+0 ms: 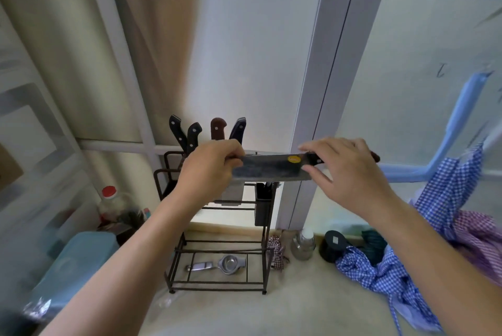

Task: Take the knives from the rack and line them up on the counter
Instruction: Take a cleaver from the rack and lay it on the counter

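Observation:
A dark wire rack (pixel 217 243) stands on the beige counter (pixel 285 305). Several knife handles stick up from its top: two black ones (pixel 190 134), a brown one (pixel 217 128) and a dark one (pixel 238 129). In front of the rack I hold a cleaver (pixel 271 168) level, its wide dark blade bearing a yellow sticker. My left hand (pixel 209 170) pinches the blade's far end. My right hand (pixel 350 170) grips the handle, whose dark end pokes out past my fingers.
A metal squeezer (pixel 217 265) lies on the rack's bottom shelf. A steel pot (pixel 303 244), a black lid (pixel 332 244) and checked cloths (pixel 448 213) crowd the right. A red-capped bottle (pixel 111 199) and a blue box (pixel 78 257) sit left.

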